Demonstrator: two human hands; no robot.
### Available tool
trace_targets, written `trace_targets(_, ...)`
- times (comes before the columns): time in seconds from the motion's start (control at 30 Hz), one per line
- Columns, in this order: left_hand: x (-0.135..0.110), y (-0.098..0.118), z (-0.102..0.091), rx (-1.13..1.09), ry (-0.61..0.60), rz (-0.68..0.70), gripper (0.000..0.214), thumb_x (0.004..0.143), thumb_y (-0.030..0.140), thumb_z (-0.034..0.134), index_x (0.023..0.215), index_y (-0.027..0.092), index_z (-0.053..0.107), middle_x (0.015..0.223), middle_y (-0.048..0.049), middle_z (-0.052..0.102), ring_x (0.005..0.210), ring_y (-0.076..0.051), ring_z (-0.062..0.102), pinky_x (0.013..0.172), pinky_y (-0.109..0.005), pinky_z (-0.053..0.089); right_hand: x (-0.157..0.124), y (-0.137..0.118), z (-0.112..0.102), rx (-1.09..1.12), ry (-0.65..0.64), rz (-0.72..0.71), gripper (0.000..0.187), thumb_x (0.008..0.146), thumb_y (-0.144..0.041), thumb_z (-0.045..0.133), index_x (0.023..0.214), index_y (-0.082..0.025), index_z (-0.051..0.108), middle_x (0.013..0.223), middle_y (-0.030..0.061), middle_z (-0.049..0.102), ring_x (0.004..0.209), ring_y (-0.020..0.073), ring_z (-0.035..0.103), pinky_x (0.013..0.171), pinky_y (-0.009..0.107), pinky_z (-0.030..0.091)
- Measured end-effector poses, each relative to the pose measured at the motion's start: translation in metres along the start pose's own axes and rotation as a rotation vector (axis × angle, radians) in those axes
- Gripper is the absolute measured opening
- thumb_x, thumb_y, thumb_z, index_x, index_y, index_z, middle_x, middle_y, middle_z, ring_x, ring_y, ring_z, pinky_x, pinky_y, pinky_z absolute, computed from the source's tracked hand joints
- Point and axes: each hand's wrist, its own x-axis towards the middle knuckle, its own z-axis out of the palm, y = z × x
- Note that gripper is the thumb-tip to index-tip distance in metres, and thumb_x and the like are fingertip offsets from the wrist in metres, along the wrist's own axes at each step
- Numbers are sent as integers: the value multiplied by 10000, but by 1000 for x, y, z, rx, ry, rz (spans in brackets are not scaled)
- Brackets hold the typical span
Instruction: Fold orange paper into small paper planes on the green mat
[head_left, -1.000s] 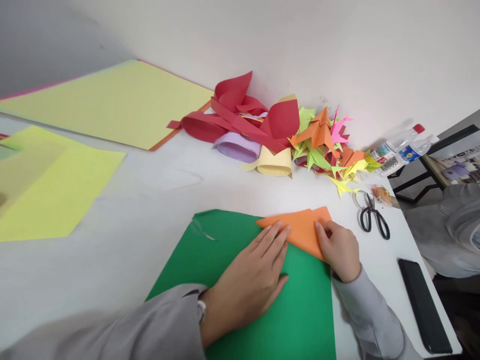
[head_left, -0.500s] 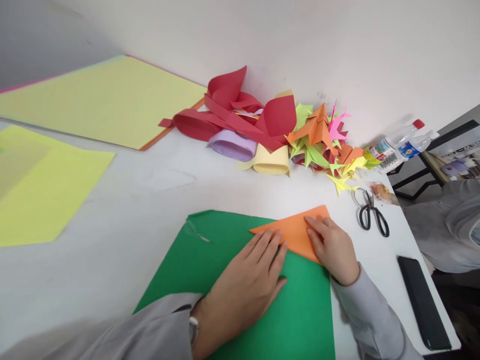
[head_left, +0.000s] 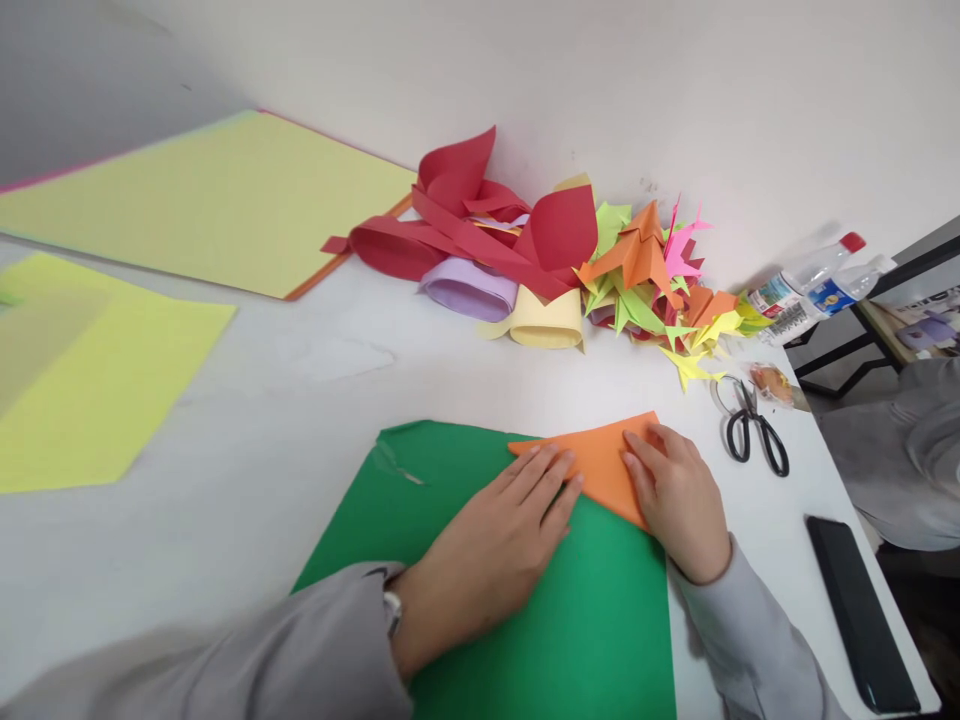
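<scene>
A folded piece of orange paper [head_left: 604,462], roughly triangular, lies across the top right edge of a large green sheet [head_left: 600,625]. My left hand [head_left: 499,550] rests flat with its fingers stretched out, the fingertips pressing on the left part of the orange paper. At the paper's right end, my right hand [head_left: 684,505] holds it between bent fingers and a thumb that is mostly hidden. The paper's narrow left tip points away to the left and curls up a little. My left fingers cover part of its lower edge.
Behind stand rolled red paper pieces [head_left: 559,235] and a heap of folded paper planes [head_left: 637,255]. Bottles [head_left: 832,290], scissors [head_left: 750,430] and a black phone [head_left: 862,615] are to the right. Yellow sheets [head_left: 150,370] lie left. Part of a person [head_left: 892,460] shows beyond the table's right edge.
The orange paper's left tip has risen and curled slightly. Both hands stay on the paper, and the right hand's fingers have shifted a little. The whole view has moved slightly.
</scene>
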Motion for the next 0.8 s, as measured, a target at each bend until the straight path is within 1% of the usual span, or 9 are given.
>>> trace_targets(0.1, 7, -17, 0, 67, 26, 67, 361, 893, 81, 397, 1208, 67, 573, 1265, -176, 596, 1201, -265, 530, 1020, -419, 425, 1, -2, 1, 15, -19, 49, 377, 964, -339, 382, 1166, -187, 661, 1172, 160, 612, 1060, 275, 571, 888, 424, 486)
trace_targets(0.2, 18, -34, -2, 125, 97, 97, 301, 896, 61, 400, 1102, 47, 619, 1148, -173, 654, 1086, -240, 594, 948, -379, 482, 5, -1, 3, 54, -37, 79, 443, 973, -387, 327, 1217, -173, 628, 1266, 168, 575, 1142, 286, 543, 932, 446, 466)
trace_targets(0.27, 28, -42, -2, 149, 116, 109, 276, 900, 67, 407, 1055, 52, 636, 1063, -158, 680, 1003, -221, 622, 900, -354, 506, 9, 1, 6, 90, -31, 82, 477, 970, -415, 312, 1257, -160, 596, 1320, 175, 542, 1186, 297, 518, 950, 466, 454)
trace_targets(0.4, 47, -53, 0, 244, 123, 133, 253, 888, 45, 415, 994, 50, 645, 980, -161, 689, 930, -232, 638, 825, -374, 527, 15, 7, 13, 181, 24, 69, 511, 961, -446, 307, 1322, -160, 529, 1345, 169, 530, 1217, 297, 500, 963, 486, 446)
trace_targets(0.47, 51, -54, 1, 254, 106, 112, 259, 885, 34, 409, 1005, 55, 638, 977, -166, 687, 932, -233, 637, 820, -385, 522, 16, 10, 14, 195, 26, 34, 517, 955, -455, 320, 1341, -166, 507, 1364, 159, 517, 1231, 294, 484, 975, 486, 433)
trace_targets(0.53, 50, -52, 2, 254, 98, 85, 270, 887, 36, 403, 1033, 55, 629, 1001, -174, 682, 955, -235, 633, 838, -393, 512, 15, 13, 13, 168, -7, -11, 516, 949, -469, 331, 1333, -180, 519, 1393, 145, 493, 1247, 304, 454, 984, 499, 411)
trace_targets(0.67, 39, -40, 7, 272, 163, 98, 294, 886, 75, 412, 1086, 13, 619, 1133, -223, 649, 1057, -288, 611, 917, -438, 467, 16, 25, 6, 108, -105, -137, 564, 925, -546, 326, 1328, -208, 530, 1412, 137, 462, 1208, 336, 413, 952, 531, 390)
trace_targets(0.73, 34, -35, 10, 229, 162, 101, 333, 874, 81, 402, 1126, 7, 608, 1187, -229, 627, 1119, -301, 581, 979, -463, 423, 21, 34, 3, 127, -149, -221, 633, 913, -604, 270, 1353, -213, 503, 1399, 146, 453, 1156, 335, 422, 917, 524, 401)
trace_targets(0.8, 29, -32, 13, 182, 134, 86, 361, 856, 85, 408, 1154, 7, 598, 1208, -228, 618, 1140, -299, 566, 1010, -470, 396, 28, 43, 2, 165, -178, -287, 691, 907, -636, 184, 1356, -216, 499, 1368, 154, 449, 1101, 323, 442, 883, 506, 412)
